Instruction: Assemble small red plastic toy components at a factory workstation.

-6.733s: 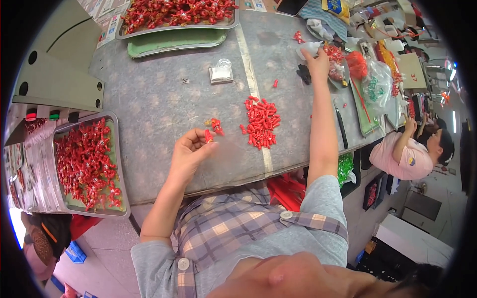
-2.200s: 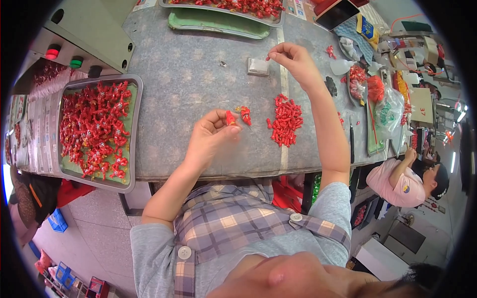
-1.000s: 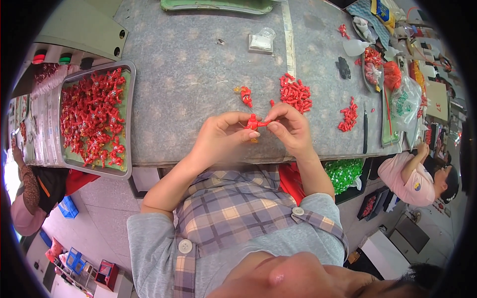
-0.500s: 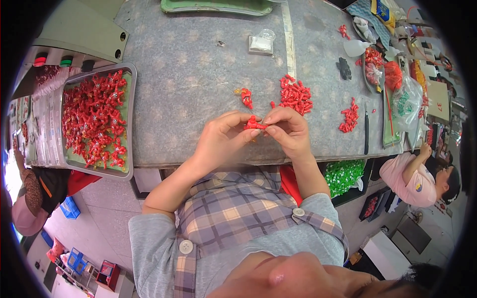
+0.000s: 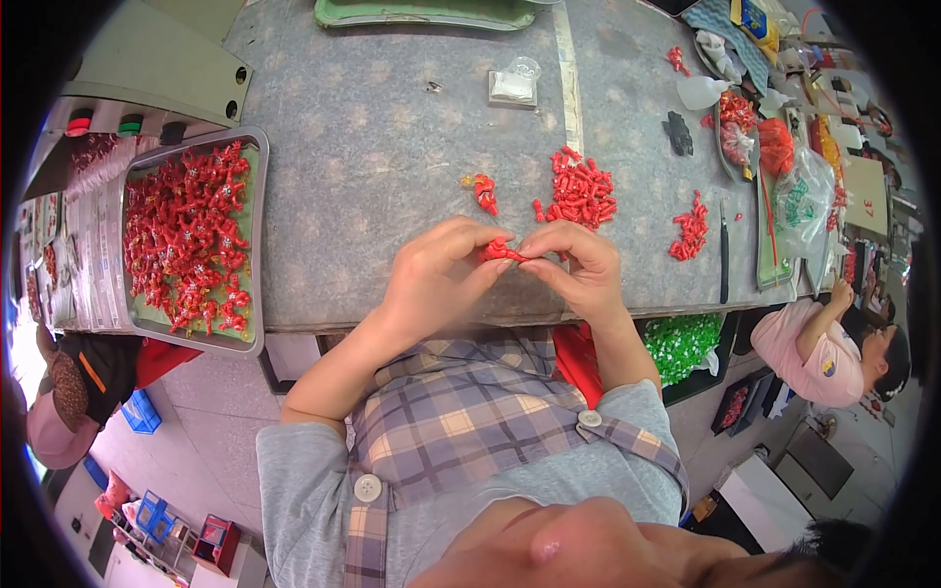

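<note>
Near the table's front edge, a small red plastic figure (image 5: 497, 251) is pinched in my left hand (image 5: 438, 271). My right hand (image 5: 578, 263) pinches the figure's right end between thumb and forefinger; whether that end is a separate small part I cannot tell. Just beyond my hands lies another red figure (image 5: 485, 193) with a yellowish bit at its top. A pile of small red parts (image 5: 581, 191) sits beyond my right hand. Farther right is a smaller group of red parts (image 5: 690, 229).
At left, a metal-rimmed tray (image 5: 260, 225) holds many red figures. A black-handled knife (image 5: 723, 260) lies at right. A small clear container (image 5: 515, 83) and a green tray (image 5: 421, 14) are toward the back. Two other people sit at the left and right sides.
The red figure between my fingers has tilted over, and my right hand has shifted slightly to the right. My left hand stays nearly in place.
</note>
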{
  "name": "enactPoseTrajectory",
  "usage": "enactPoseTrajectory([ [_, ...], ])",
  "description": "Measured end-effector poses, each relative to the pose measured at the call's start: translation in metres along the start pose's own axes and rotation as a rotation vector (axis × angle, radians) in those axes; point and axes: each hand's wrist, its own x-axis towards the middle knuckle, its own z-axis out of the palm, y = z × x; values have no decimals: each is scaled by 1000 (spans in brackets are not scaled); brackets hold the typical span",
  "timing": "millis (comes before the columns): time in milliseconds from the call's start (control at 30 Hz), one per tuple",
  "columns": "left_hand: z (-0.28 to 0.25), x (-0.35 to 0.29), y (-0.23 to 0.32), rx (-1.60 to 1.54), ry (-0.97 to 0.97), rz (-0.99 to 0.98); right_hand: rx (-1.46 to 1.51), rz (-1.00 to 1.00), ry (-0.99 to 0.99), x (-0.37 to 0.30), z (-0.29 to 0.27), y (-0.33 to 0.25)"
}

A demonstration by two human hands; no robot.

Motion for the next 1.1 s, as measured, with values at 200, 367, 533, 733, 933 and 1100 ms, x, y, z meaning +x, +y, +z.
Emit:
enactPoseTrajectory([
  [200,-3,0,0,29,-28,41,-274,-52,-75,8,-7,-11],
  [367,-3,-1,-6,60,-66,14,-447,-200,-172,15,-12,-10],
  [533,-7,-4,-5,119,-110,11,-713,-321,-272,14,-8,-14],
  [733,-13,-8,-6,16,-190,-97,-791,-336,-286,8,0,-8],
  [933,-23,-9,-4,-242,-335,-460,-790,-318,-228,-1,10,4],
  [1100,-24,-15,-15,-284,-333,-504,-747,-306,-214,-8,15,13],
])
